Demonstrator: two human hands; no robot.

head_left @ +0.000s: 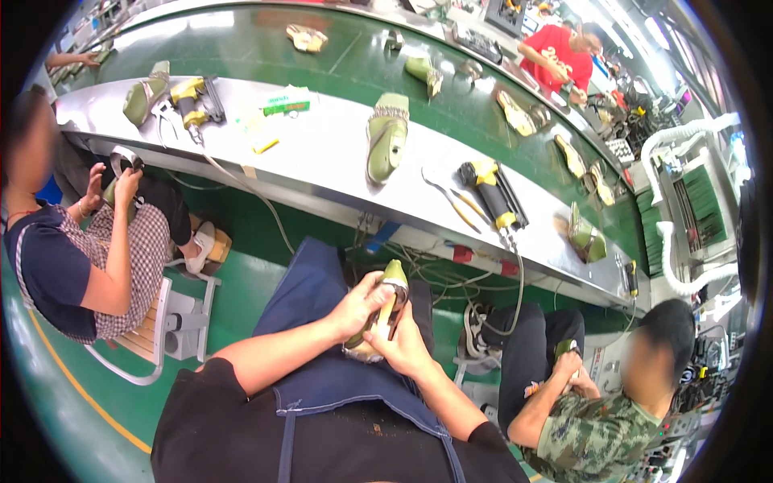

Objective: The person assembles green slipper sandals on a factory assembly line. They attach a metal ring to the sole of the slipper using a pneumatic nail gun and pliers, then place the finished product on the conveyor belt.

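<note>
Left hand [360,304] and right hand [403,348] both clamp a green shoe [388,302] over the lap. At twelve o'clock, another green shoe [386,137] lies on the counter [322,161].

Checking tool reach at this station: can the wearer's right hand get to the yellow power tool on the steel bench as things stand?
Probably not right away: the right hand and left hand both grip an olive shoe over the lap. The yellow power tool lies uncovered on the bench ahead.

Both hands are gripping an olive-green high-heeled shoe [385,310] over a blue apron: the left hand [358,304] is clasping its side, the right hand [404,348] apparently pressing its underside, below the grey worktop [322,161].
</note>
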